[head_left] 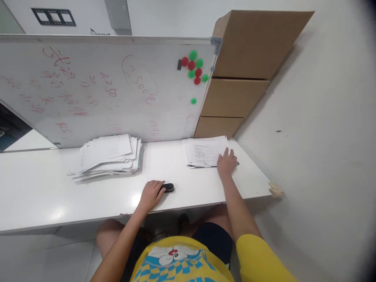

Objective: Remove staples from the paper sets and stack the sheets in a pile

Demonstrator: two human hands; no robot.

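Observation:
On the white table, my left hand is closed around the rear of a black stapler, whose rounded end points right. Part of the stapler is hidden under the fingers. Over at the right, my right hand rests with fingers spread on the right edge of a stack of printed papers. A small dark tip shows beside that hand; what it belongs to is hidden. Farther left lies a thicker, uneven pile of papers.
A whiteboard with red handwriting stands behind the table, with red and green magnets near its right edge. Cardboard boxes rise beside it, against the wall. The table's front edge runs just above my legs.

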